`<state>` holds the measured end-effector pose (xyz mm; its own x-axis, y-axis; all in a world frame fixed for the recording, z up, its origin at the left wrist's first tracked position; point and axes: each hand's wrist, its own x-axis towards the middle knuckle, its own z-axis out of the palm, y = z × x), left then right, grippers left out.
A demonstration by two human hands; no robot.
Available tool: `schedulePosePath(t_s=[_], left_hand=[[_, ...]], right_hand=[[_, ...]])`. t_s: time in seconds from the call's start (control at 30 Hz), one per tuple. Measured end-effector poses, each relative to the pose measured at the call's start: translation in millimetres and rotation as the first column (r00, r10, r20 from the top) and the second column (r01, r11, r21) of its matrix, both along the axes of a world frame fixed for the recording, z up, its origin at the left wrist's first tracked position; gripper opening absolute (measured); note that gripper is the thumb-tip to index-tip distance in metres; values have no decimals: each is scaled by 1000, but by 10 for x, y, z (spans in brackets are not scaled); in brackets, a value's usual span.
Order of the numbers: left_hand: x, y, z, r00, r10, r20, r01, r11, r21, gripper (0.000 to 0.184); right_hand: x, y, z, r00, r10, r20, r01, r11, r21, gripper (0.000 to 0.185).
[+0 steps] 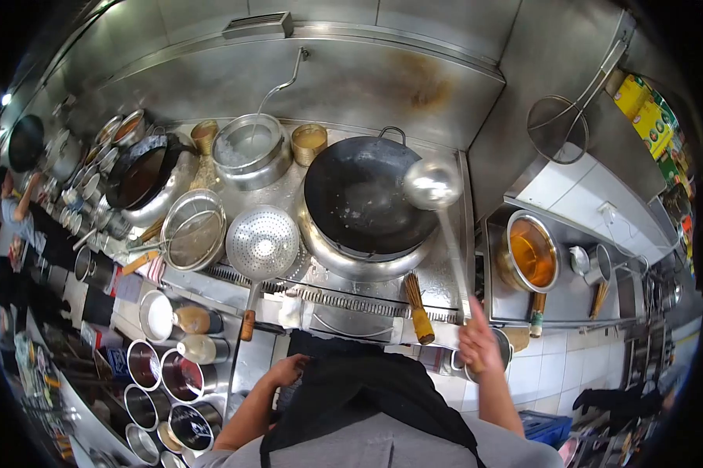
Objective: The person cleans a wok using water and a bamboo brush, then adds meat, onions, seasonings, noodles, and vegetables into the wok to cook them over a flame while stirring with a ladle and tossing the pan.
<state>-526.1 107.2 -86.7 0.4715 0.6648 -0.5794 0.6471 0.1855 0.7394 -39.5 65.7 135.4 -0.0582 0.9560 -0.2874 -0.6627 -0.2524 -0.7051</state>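
My right hand (479, 349) is closed around the handle of a long steel ladle (433, 184), with the index finger stretched along the shaft. The ladle's shiny bowl hangs over the right rim of a black wok (351, 195), which sits on a round steel burner ring. A little whitish residue or liquid shows in the wok. Low by my waist, my left hand (287, 371) is beside the black apron (351, 382) and dark cloth. Its fingers are partly hidden against the fabric, so I cannot see whether they grip it.
A perforated skimmer (262, 243) and a mesh strainer (194, 230) lie left of the wok. A bamboo brush (418, 308) rests at the stove's front edge. To the right stands a pot of amber liquid (532, 251). Several seasoning containers (184, 374) are at left; other people work farther off.
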Motion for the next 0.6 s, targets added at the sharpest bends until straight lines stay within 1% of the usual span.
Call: schedulePosePath(t_s=[0.03, 0.07, 0.1, 0.13, 0.17, 0.2, 0.23, 0.27, 0.3, 0.33, 0.37, 0.4, 0.43, 0.47, 0.5, 0.53, 0.6], left_hand=[[-50, 42, -178, 1000, -20, -2, 20, 1000, 4, 52], [-79, 72, -373, 993, -57, 99, 57, 998, 0, 49], [-92, 132, -486, 975, -90, 203, 93, 996, -5, 46], [-86, 223, -490, 972, -104, 209, 107, 994, -5, 46], [-48, 294, -486, 982, -137, 134, 152, 982, -114, 47], [10, 344, -432, 982, -175, 65, 185, 957, -225, 49], [49, 387, -358, 967, -255, 20, 254, 946, -202, 46], [103, 417, -406, 968, -247, 35, 249, 949, -194, 46], [134, 407, -457, 937, -347, 40, 350, 930, -114, 45], [154, 404, -495, 898, -439, 30, 440, 897, -36, 44], [220, 421, -503, 910, -414, 36, 415, 909, -32, 44], [320, 427, -502, 886, -463, 43, 464, 886, -14, 44], [399, 431, -479, 858, -511, 42, 511, 859, 2, 44], [427, 425, -437, 827, -561, 33, 561, 827, 16, 44], [469, 402, -574, 799, -598, 69, 594, 802, 64, 45], [521, 403, -716, 769, -631, 100, 620, 775, 120, 46], [554, 486, -335, 759, -651, 32, 641, 755, 138, 44]], right_hand=[[21, -148, 226, 975, -66, 213, 72, 997, -21, 87], [133, -301, 267, 861, -112, 497, 135, 991, -10, 90], [250, -459, 261, 632, -129, 764, 198, 980, 2, 92], [267, -551, 402, 450, -135, 883, 190, 980, 53, 91], [215, -595, 574, 109, -62, 992, 251, 967, 33, 91], [318, -670, 551, -249, -39, 968, 219, 971, 96, 90], [396, -756, 545, -316, -9, 949, 233, 969, 87, 90], [450, -799, 523, -383, 13, 924, 238, 967, 85, 90], [442, -819, 421, -365, -70, 928, 202, 967, 153, 90], [297, -765, 416, -249, -13, 968, 259, 963, 80, 89], [152, -712, 412, -132, 41, 990, 315, 949, 2, 87], [7, -662, 410, -18, 91, 996, 366, 927, -78, 86], [-58, -613, 214, 100, -13, 995, 312, 950, -19, 83], [-147, -587, 58, 212, -53, 976, 277, 961, -8, 80], [-271, -536, -61, 325, -84, 942, 246, 969, 2, 78], [-435, -436, -22, 415, -59, 908, 215, 976, -34, 76], [-506, -338, -86, 407, 33, 913, 82, 994, -73, 72]])
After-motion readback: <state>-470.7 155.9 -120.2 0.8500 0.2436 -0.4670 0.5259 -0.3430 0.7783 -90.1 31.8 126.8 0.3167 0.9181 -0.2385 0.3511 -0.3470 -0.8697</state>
